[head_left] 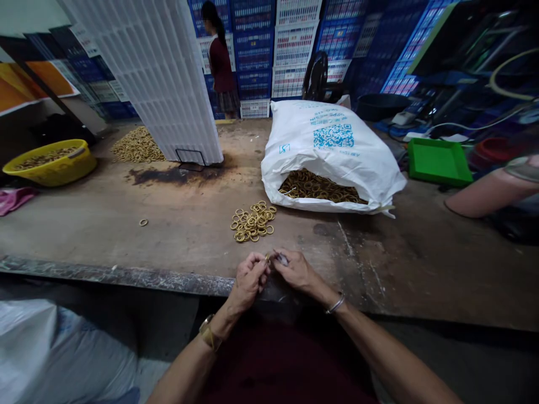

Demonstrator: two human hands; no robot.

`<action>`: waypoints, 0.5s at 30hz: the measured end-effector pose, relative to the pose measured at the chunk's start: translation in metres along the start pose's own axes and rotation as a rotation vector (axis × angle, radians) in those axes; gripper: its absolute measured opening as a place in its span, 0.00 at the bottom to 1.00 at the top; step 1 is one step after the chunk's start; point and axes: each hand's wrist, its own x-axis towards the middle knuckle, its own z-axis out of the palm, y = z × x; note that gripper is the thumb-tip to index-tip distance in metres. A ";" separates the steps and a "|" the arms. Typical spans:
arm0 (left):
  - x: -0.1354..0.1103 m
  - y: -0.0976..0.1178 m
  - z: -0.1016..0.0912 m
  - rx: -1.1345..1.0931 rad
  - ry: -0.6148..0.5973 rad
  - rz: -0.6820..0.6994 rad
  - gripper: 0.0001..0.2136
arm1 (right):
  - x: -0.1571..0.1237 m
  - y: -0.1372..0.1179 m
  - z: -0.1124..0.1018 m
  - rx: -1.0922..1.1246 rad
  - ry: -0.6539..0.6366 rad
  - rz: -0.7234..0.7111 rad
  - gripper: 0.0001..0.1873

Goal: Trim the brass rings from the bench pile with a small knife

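Note:
My left hand (248, 276) pinches a small brass-coloured ring (267, 258) between thumb and fingers, above the table's near edge. Close by on the right, the fingers of my right hand (297, 272) are closed around a small greyish thing (282, 259), with a thin dark tip pointing at the ring; its kind I cannot make out. Just beyond both hands lies a loose heap of similar rings (252, 223). Behind it to the right, a white woven sack (290, 132) rests on its side, its mouth facing me and full of rings (322, 188).
A single ring (144, 223) lies to the left. Further back are a yellow basin (63, 172), a bigger ring pile (138, 145) and a tall white ribbed panel stack (168, 73). A green tray (440, 163) sits right. Beyond the table, a person (222, 64) stands by stacked crates.

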 end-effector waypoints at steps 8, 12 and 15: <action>-0.004 0.004 0.005 0.110 0.044 0.042 0.16 | -0.011 -0.004 0.002 -0.214 -0.086 -0.134 0.07; -0.007 0.004 0.004 0.109 0.056 0.068 0.17 | -0.011 -0.009 0.000 -0.275 -0.146 -0.123 0.08; -0.015 0.005 0.005 0.069 -0.010 0.056 0.16 | -0.005 -0.005 -0.004 -0.430 -0.147 -0.059 0.10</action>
